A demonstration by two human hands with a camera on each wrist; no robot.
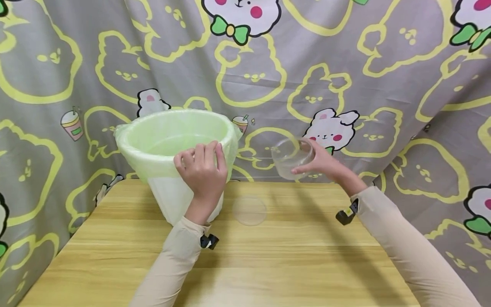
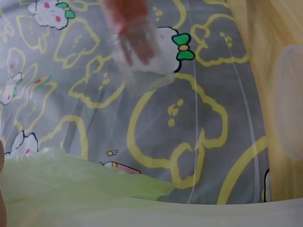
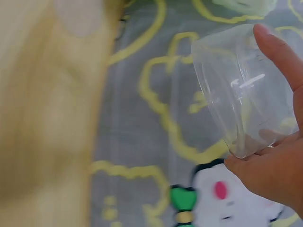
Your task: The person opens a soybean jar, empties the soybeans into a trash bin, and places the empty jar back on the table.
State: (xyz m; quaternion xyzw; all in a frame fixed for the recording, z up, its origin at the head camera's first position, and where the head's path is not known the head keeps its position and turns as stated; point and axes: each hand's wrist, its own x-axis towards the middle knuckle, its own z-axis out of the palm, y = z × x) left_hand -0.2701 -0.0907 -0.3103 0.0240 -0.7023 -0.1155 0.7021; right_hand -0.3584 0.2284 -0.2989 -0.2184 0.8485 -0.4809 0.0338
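Note:
A bin (image 1: 184,192) with a pale green plastic bag (image 1: 132,143) folded over its rim stands at the left of the table, leaning slightly. My left hand (image 1: 203,170) grips the near right part of that rim. To the right, above the table's back edge, my right hand (image 1: 322,160) holds a clear round plastic tub (image 1: 289,164) between thumb and fingers. The right wrist view shows the tub (image 3: 236,85) tilted, its wide mouth facing left; I see nothing in it. A clear round lid (image 1: 249,210) lies flat on the table between the hands.
The wooden table (image 1: 268,264) ends at the back against a grey patterned curtain (image 1: 253,115), which also hangs along both sides. A dark wrist camera (image 1: 347,213) is strapped to the right sleeve, another wrist camera (image 1: 209,241) to the left.

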